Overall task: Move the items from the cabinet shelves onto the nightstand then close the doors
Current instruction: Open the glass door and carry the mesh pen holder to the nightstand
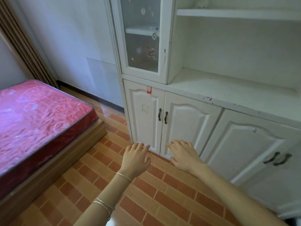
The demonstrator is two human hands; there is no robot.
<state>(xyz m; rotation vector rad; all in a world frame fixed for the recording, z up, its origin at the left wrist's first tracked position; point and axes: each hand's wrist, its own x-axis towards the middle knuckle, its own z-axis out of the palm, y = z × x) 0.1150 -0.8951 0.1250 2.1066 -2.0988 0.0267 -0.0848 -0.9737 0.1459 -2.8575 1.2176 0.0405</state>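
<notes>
Fingers [140,146] of the left hand [136,158] straight and slightly spread, palm down, holding nothing; those of the right hand [184,155] equally loose and fanned, also gripping nothing. Both hands stretched out low in front of the white cabinet [175,46], left one over the bottom corner of the left door [145,118], right one over the bottom of the right door [187,126]. Contact between fingertips [169,145] and wood impossible to judge from this angle. Both of these doors shut, meeting edge to edge, with two dark handles [160,114] side by side at the seam, well above the hands. Small red tag [148,89] stuck at the top of the left door. Further right, a second pair of lower doors [244,144], shut too, with its own dark handles. Above the lower doors, a white bench [228,92] with chipped paint along the front edge, and higher up an open shelf [236,14] bearing a pale object [202,4] too blurred to name. At upper left of the cabinet, a narrow glass door [140,35], closed, dotted with stickers, an inner shelf dimly visible behind it. Thin bangles [123,176] round the left wrist and forearm. Underfoot, a floor [162,201] of brick-patterned tiles; to the left, a pink-red mattress [40,115] on a wooden bed base [68,152].
</notes>
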